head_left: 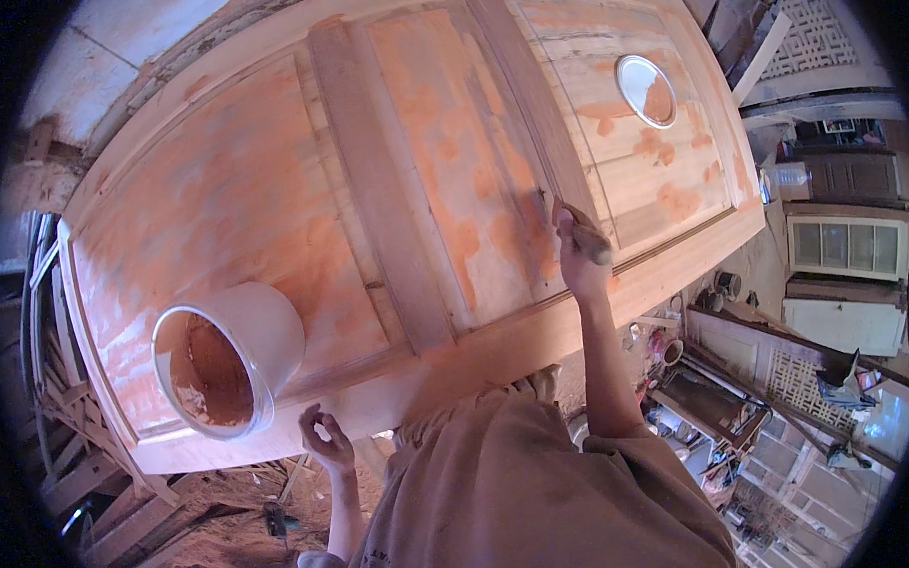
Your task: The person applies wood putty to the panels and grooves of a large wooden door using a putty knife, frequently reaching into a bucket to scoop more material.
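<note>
A large panelled wooden door [368, 181] lies flat in front of me, its panels smeared with orange filler. My right hand [583, 263] is closed round a putty knife [598, 249] with a brown handle, above the rail between the middle and right panels. Its blade is mostly hidden by the fingers. My left hand [327, 442] hovers beside the door's near edge, fingers loosely curled and apart, holding nothing. Close to it, a white bucket [278, 328] lies tipped on the left panel, orange filler coating its inside. On the right panel rests a white round lid [642, 85] with orange filler on it.
Scrap wood strips [98, 462] are piled below the door's left end. To the right stand a cabinet with glass panes [844, 246] and a cluttered low bench [706, 403]. Lattice panels [814, 36] lean at the far right.
</note>
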Tool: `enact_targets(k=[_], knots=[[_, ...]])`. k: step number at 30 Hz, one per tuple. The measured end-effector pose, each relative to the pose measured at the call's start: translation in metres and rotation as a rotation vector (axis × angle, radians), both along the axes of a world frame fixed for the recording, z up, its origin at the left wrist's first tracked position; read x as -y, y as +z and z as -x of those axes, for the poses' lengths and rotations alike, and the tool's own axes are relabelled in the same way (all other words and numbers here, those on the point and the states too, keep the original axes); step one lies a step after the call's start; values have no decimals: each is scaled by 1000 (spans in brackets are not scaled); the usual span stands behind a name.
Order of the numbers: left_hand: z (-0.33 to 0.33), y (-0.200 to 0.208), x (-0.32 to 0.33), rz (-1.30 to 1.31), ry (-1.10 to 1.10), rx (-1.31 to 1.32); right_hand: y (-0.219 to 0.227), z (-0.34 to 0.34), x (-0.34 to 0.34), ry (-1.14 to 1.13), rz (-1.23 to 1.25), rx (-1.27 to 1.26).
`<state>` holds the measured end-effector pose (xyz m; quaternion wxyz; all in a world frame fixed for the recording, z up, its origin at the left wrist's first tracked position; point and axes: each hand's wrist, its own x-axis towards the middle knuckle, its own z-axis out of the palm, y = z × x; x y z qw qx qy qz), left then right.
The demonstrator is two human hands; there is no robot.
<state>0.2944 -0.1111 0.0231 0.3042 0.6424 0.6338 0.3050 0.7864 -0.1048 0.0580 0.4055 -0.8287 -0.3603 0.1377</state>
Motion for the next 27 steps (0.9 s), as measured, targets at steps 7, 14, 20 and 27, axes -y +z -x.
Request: enact_targets(k=[7, 14, 20, 27], knots=[[-24, -16, -27, -121, -266, 63, -11, 35, -38, -65, 400, 325], [-34, -33, -29, -83, -426, 124, -27, 54, -52, -189, 533, 432], [-36, -32, -40, -63, -473, 69, -54, 58, -53, -222, 538, 512], [-35, -29, -45, -60, -500, 22, -47, 63, -67, -188, 708, 590]])
